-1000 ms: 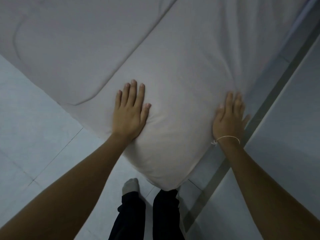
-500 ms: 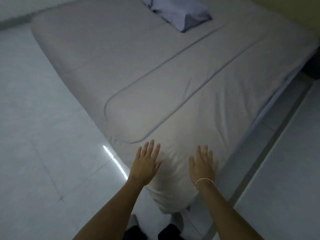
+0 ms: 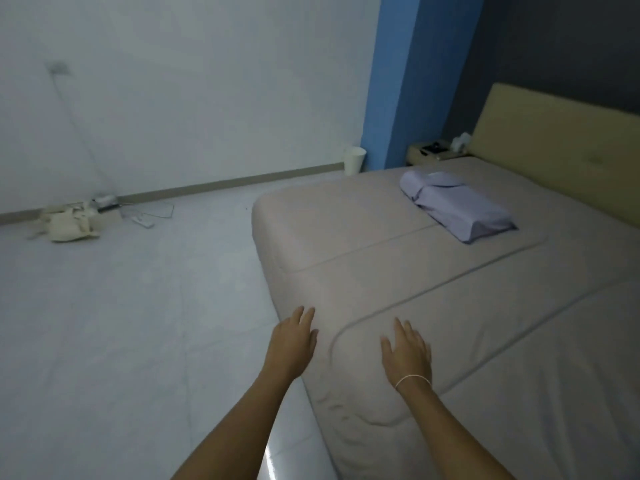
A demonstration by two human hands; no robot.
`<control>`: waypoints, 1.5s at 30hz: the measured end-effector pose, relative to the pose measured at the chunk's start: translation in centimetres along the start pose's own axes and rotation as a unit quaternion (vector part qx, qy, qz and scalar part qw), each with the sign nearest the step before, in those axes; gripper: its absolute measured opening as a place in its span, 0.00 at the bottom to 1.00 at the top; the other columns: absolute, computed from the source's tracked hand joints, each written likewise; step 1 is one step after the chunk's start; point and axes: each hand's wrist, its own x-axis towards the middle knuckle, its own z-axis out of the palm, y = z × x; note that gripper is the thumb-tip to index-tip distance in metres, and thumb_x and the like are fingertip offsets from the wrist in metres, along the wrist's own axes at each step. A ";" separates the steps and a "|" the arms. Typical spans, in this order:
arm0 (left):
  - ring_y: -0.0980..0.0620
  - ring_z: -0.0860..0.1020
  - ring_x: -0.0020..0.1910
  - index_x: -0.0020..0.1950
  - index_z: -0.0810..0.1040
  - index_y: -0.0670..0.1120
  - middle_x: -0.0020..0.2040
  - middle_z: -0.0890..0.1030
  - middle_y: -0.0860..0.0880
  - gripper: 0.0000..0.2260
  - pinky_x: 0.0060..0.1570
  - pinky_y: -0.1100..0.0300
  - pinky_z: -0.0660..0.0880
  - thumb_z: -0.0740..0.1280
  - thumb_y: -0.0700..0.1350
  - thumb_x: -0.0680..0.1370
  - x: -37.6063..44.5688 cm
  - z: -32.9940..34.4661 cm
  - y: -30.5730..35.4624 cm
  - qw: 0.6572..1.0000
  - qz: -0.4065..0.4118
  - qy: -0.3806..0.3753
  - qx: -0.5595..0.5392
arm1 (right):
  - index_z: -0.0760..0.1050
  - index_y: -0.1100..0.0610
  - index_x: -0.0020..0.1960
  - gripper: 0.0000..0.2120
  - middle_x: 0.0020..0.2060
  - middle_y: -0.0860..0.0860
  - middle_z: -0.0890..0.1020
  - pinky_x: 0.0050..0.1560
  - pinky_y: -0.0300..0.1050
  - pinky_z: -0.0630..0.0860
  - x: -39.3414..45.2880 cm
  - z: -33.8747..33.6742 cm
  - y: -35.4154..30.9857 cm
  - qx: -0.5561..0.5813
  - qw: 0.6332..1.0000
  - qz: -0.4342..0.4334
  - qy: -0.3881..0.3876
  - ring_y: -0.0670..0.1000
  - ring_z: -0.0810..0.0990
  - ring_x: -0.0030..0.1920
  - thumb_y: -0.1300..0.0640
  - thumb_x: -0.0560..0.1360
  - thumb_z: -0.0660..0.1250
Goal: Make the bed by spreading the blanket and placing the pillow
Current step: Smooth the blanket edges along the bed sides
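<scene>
A beige blanket (image 3: 433, 271) lies spread flat over the bed, its piped edge curving round near the foot corner. A pale lilac pillow (image 3: 457, 206) rests on the bed near the tan headboard (image 3: 561, 147). My left hand (image 3: 294, 341) hovers at the bed's left edge by the near corner, fingers apart, holding nothing. My right hand (image 3: 407, 351), with a thin band at the wrist, hangs open just above the blanket's rounded corner.
A white tiled floor (image 3: 121, 323) stretches left of the bed. A cream bag (image 3: 69, 221), a box and cables lie by the far wall. A white bin (image 3: 354, 160) stands beside the blue pillar, and a bedside table (image 3: 433, 152) sits past the bed.
Both hands have lifted off the bed's foot corner and now sit over the blanket's rounded corner. The view has tilted up from the corner to take in the whole bed and room.
</scene>
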 end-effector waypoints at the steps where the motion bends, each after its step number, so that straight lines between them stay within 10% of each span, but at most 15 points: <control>1: 0.43 0.73 0.64 0.75 0.60 0.45 0.74 0.64 0.43 0.22 0.62 0.52 0.71 0.54 0.51 0.82 0.9 -0.8 -1.4 1.000 -0.008 0.011 -0.004 | 0.54 0.52 0.77 0.26 0.77 0.52 0.57 0.76 0.55 0.51 1.0 0.2 -1.3 0.001 1.000 -0.009 0.008 0.54 0.56 0.76 0.46 0.81 0.52; 18: 0.44 0.73 0.65 0.73 0.63 0.46 0.72 0.68 0.44 0.20 0.64 0.51 0.69 0.56 0.49 0.82 27.5 -6.2 -19.7 0.998 -0.045 0.035 -0.024 | 0.57 0.52 0.76 0.26 0.77 0.54 0.56 0.76 0.56 0.49 28.7 7.8 -21.1 0.050 0.998 -0.018 -0.034 0.56 0.51 0.77 0.45 0.80 0.54; 30: 0.47 0.76 0.63 0.76 0.59 0.49 0.76 0.61 0.47 0.22 0.64 0.49 0.72 0.56 0.51 0.82 47.5 -7.1 -36.5 0.984 -0.114 0.035 -0.135 | 0.62 0.54 0.74 0.26 0.72 0.54 0.67 0.72 0.58 0.61 49.2 12.6 -38.9 0.162 0.986 -0.045 -0.020 0.56 0.67 0.71 0.54 0.77 0.62; 45: 0.44 0.68 0.69 0.75 0.61 0.45 0.73 0.67 0.44 0.22 0.68 0.50 0.65 0.55 0.51 0.82 80.7 -4.5 -53.4 0.991 -0.049 -0.081 -0.091 | 0.65 0.54 0.72 0.26 0.69 0.56 0.71 0.69 0.55 0.67 72.1 21.6 -51.6 0.201 0.973 0.117 -0.006 0.59 0.70 0.68 0.55 0.75 0.66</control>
